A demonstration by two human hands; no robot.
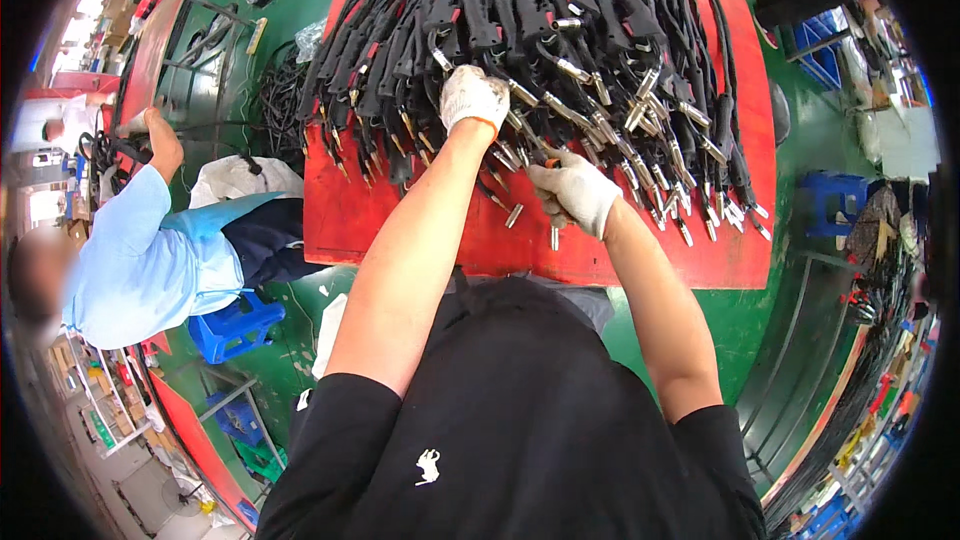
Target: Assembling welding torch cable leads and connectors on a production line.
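Note:
A dense heap of black welding torches with silver necks and nozzles lies on a red tabletop. My left hand, in a white glove with an orange cuff edge, is closed on one torch at the heap's near side. Its fingertips are hidden. To the right and nearer me, my right hand, also gloved, has its fingers curled closed beside the torch necks. A small orange piece shows at its thumb side; the rest of what it holds is hidden. A silver nozzle shows just below that hand.
On the left a person in a light blue shirt works at another table, above a blue stool. Black cables lie coiled beside the red table. A second blue stool and racks of hanging cables stand at right.

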